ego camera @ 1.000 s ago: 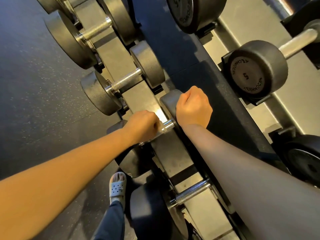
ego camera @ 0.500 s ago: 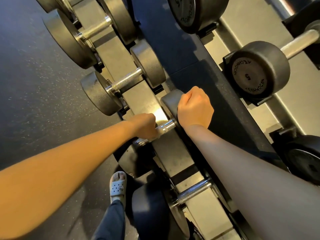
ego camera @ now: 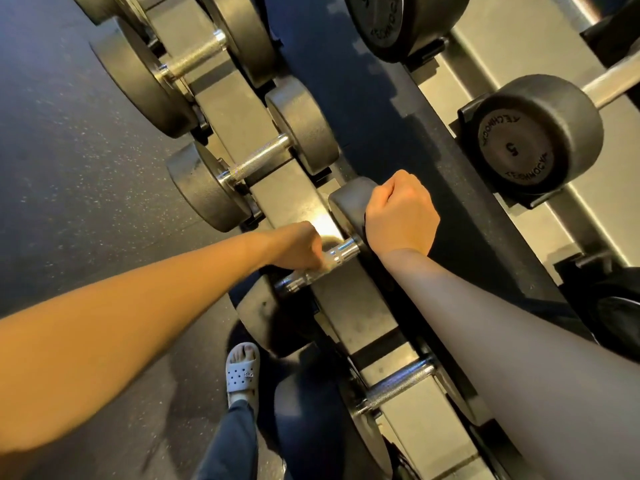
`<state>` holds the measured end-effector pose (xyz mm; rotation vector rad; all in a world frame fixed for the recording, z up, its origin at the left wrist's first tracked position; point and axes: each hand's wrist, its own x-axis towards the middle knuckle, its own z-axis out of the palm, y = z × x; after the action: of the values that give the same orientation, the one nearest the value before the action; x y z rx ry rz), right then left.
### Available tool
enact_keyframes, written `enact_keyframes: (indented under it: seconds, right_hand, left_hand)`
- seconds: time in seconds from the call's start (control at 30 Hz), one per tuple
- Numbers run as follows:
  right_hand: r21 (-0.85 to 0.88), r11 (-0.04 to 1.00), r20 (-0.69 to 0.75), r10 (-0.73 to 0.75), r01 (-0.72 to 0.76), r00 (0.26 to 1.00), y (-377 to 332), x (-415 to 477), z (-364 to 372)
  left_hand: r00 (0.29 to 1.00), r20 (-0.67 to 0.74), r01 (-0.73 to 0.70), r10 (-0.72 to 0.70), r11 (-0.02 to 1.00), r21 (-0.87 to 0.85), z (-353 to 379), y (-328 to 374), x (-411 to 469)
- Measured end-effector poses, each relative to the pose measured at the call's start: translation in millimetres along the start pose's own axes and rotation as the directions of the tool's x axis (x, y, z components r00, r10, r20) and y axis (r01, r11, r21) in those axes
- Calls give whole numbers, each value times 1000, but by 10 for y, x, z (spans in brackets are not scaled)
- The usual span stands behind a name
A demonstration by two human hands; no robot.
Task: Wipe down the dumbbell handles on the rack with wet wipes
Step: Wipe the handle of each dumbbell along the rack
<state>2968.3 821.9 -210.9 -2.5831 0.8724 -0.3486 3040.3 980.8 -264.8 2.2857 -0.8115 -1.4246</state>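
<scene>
A small dumbbell lies across the lower rack rail (ego camera: 349,306). Its chrome handle (ego camera: 344,252) runs between a far head (ego camera: 346,206) and a near head (ego camera: 259,306). My left hand (ego camera: 298,249) grips the middle of that handle, and a pale bit of wet wipe (ego camera: 324,268) shows under its fingers. Bare chrome shows on both sides of the hand. My right hand (ego camera: 401,213) is a closed fist resting against the far head, with nothing visible in it.
More dumbbells sit on the same rail, one further up (ego camera: 258,161) and one nearer me (ego camera: 398,382). A dumbbell marked 5 (ego camera: 533,140) sits on the upper shelf at the right. My foot in a white sandal (ego camera: 242,372) stands on the dark speckled floor (ego camera: 69,168).
My left hand has turned and shifted a little on the handle, so chrome now shows below it as well. My right fist has stayed on the far head.
</scene>
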Motion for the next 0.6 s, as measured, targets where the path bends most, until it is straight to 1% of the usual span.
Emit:
enact_keyframes:
  seconds: [0.03, 0.07, 0.1, 0.13, 0.17, 0.2, 0.23, 0.27, 0.3, 0.37, 0.47, 0.5, 0.53, 0.6]
  right_hand:
    - [-4, 1000, 4, 3, -3, 1000, -5, 3, -7]
    - [-10, 1000, 9, 5, -5, 1000, -11, 5, -18]
    - [-18, 1000, 15, 9, -9, 1000, -20, 4, -22]
    - [-27, 1000, 21, 13, -12, 1000, -29, 4, -29]
    - [-36, 999, 25, 17, -16, 1000, -35, 5, -31]
    - [-43, 999, 25, 24, -23, 999, -40, 5, -36]
    - [-50, 998, 21, 29, -28, 999, -43, 5, -37]
    - [-57, 998, 17, 33, -32, 999, -46, 8, -37]
    - [-64, 997, 14, 34, -33, 999, -46, 10, -33]
    - [-69, 997, 9, 36, -36, 999, -47, 13, -25]
    - [-75, 997, 1, 36, -35, 999, -50, 8, -27]
    - [-77, 996, 2, 33, -33, 999, -48, 8, -29]
    - [-77, 997, 6, 31, -31, 999, -46, 11, -33]
    - [-74, 997, 26, 35, -33, 999, -44, 16, -40]
  left_hand:
    - [999, 39, 23, -27, 996, 91, -24, 1, -25]
    - [997, 57, 35, -43, 990, 136, -42, 8, -29]
    - [997, 60, 31, -38, 992, 120, -55, 7, -9]
    - [998, 54, 16, -18, 999, 36, -63, 17, 13]
    - [1000, 24, 1, 2, 993, -122, -65, 38, 49]
    - [1000, 0, -1, 1, 951, -309, -68, 87, 58]
    - [999, -30, -1, -15, 885, -466, -60, 124, 86]
    - [998, -53, 6, -44, 816, -577, -54, 154, 116]
    - [995, -54, 33, -87, 770, -638, -40, 168, 172]
    - [989, 15, 122, -148, 750, -650, -34, 184, 260]
    - [964, 218, 256, -150, 737, -626, -53, 183, 328]
    - [960, 235, 267, -155, 765, -586, -43, 170, 331]
    - [960, 223, 268, -171, 794, -546, -40, 140, 339]
    - [972, 150, 231, -180, 839, -493, -16, 30, 310]
